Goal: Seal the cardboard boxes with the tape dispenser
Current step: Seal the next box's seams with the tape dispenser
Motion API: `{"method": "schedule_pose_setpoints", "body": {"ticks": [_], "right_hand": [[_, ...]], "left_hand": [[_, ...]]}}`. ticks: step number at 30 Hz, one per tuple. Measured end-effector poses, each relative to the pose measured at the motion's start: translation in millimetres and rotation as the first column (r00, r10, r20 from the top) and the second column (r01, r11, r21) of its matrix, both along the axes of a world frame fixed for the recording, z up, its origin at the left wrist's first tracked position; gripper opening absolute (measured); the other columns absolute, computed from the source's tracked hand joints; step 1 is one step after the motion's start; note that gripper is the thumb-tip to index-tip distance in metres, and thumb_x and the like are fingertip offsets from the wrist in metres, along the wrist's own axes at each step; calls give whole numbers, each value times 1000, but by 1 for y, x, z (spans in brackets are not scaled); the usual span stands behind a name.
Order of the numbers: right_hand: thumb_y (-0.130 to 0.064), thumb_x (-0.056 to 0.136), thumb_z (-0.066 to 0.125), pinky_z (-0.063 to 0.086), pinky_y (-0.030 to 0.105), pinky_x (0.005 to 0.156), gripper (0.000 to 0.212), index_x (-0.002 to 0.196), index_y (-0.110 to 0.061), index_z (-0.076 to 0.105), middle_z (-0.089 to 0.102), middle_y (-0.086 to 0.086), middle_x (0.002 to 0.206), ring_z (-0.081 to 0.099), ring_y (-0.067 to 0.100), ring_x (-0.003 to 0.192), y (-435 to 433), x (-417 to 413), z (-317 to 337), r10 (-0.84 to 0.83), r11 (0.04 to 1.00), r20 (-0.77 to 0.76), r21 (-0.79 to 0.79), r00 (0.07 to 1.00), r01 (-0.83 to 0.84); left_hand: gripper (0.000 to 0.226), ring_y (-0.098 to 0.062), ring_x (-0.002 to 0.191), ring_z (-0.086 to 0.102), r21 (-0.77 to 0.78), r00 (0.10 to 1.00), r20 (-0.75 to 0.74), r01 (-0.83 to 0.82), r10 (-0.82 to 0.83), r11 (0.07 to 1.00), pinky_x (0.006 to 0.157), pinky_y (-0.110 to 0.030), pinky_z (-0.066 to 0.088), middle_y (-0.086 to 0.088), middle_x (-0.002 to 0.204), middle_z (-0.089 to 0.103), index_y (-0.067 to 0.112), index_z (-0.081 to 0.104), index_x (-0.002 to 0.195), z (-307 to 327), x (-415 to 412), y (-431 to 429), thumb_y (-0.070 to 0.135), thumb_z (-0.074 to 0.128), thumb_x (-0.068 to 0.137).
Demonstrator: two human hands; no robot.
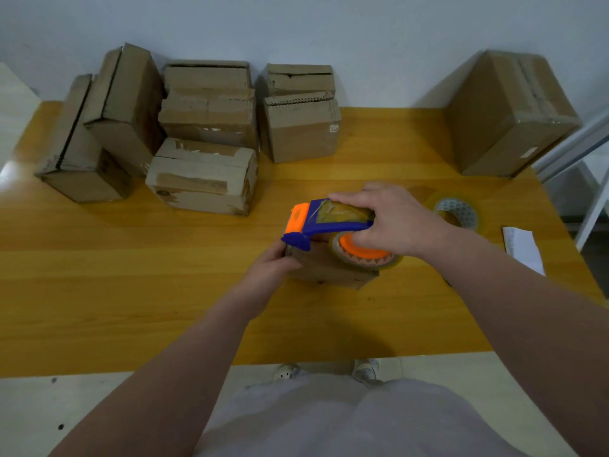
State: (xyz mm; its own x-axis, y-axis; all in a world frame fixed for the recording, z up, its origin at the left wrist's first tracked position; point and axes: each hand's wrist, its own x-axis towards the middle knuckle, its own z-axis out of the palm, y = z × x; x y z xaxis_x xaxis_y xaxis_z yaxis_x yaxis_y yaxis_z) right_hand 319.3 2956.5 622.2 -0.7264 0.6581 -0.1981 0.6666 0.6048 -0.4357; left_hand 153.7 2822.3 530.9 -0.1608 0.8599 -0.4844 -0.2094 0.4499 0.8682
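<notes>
A small cardboard box (329, 270) sits in the middle of the yellow wooden table (131, 275). My left hand (273, 263) grips the box's left end. My right hand (387, 219) holds a blue and orange tape dispenser (313, 224) on top of the box, fingers curled over its handle and clear tape roll. The dispenser's orange blade end points left, at the box's left edge. Most of the box top is hidden under the dispenser.
Several cardboard boxes (204, 127) stand in a cluster at the back left against the wall. One larger box (507, 117) stands at the back right. A spare tape roll (456, 212) and a white paper slip (524, 249) lie at the right edge.
</notes>
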Motion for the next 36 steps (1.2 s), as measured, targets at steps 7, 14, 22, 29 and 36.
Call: {"method": "schedule_pose_setpoints", "body": {"ticks": [7, 14, 22, 29, 36], "right_hand": [[-32, 80, 69, 40, 18, 67, 66, 141, -42, 43, 48, -5, 106, 49, 11, 95, 0, 3, 0, 15, 1000, -28, -1, 1000, -15], [-35, 81, 70, 41, 20, 70, 67, 141, -44, 41, 43, -10, 104, 47, 7, 96, 1, 11, 3, 48, 999, -41, -18, 998, -48], [-56, 77, 69, 33, 16, 66, 67, 137, -51, 38, 49, -4, 100, 48, 7, 84, 17, 65, 17, 170, 984, 15, 57, 985, -171], [-54, 77, 72, 41, 22, 70, 71, 140, -46, 40, 42, -7, 100, 50, 11, 89, 24, 97, -5, 148, 979, 93, 124, 985, -159], [-51, 77, 71, 52, 34, 78, 73, 142, -44, 37, 46, 0, 110, 52, 15, 99, 21, 105, -16, 120, 989, 29, 87, 992, -122]], "left_hand": [[97, 0, 123, 43, 55, 965, -176, 208, -195, 977, 92, -15, 39, 19, 137, 44, 33, 8, 152, 3, -14, 20, 13, 74, 83], [86, 6, 105, 57, 62, 910, -332, 282, -247, 957, 82, -13, 45, 13, 118, 61, 41, 35, 131, -2, -23, 38, 10, 85, 68], [88, -17, 114, 47, -128, 670, -649, 370, -359, 920, 90, -38, 49, 7, 130, 41, 42, 29, 136, 5, -26, 41, 48, 81, 65], [95, -20, 147, 8, -207, 295, -888, 428, -352, 880, 118, -48, 14, 3, 159, 17, 29, 29, 147, 18, -21, 44, 62, 71, 68], [110, -12, 147, 7, -340, 12, -887, 659, -461, 671, 116, -34, -11, 4, 159, 19, 21, 10, 154, 32, 9, 68, 63, 69, 71]]}}
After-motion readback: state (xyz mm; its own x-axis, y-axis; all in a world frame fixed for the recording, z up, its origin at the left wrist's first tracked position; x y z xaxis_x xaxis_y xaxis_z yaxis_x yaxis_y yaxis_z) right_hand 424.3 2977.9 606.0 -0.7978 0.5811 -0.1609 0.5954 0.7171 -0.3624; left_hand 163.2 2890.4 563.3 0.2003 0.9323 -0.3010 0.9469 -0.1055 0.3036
